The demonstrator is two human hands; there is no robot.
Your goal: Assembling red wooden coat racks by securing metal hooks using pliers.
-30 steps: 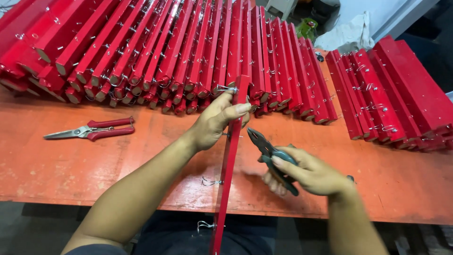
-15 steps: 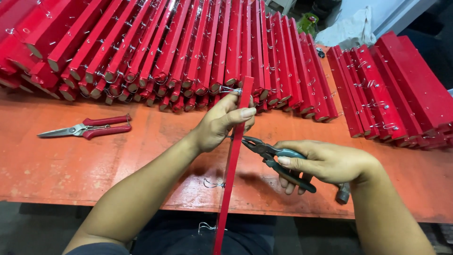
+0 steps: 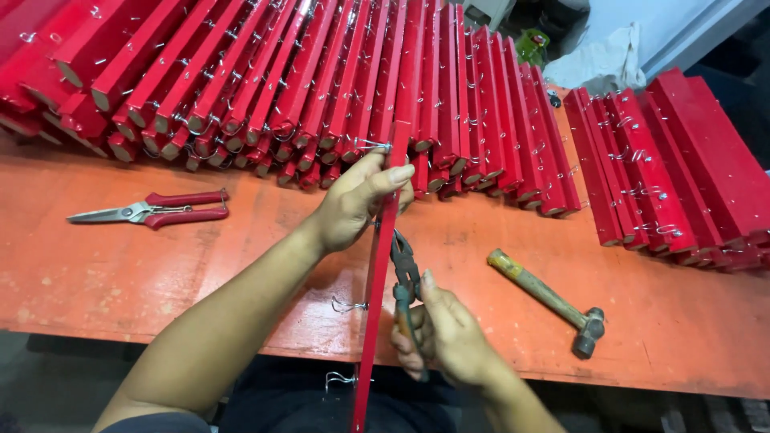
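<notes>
Two hands at work, as I see them from the head view. My left hand (image 3: 357, 204) is closed round the upper part of a long, thin red-painted strip (image 3: 377, 281), which runs from the stacked pieces toward the near edge of the orange tabletop (image 3: 160, 265) and past it; small wire hooks stick out from its left side. My right hand (image 3: 449, 337) has its fingers wrapped on the handles of dark metal pliers (image 3: 405, 269), nose pointing up, just beside the strip's right side. Many red-painted flat bars with wire loops (image 3: 321, 72) lie stacked along the far edge. Another group of red bars (image 3: 666, 160) sits toward the right edge. Red-handled snips (image 3: 152, 212) lie near the left edge. One wooden-handled hammer (image 3: 545, 298) lies right of the pliers, apart from them.
</notes>
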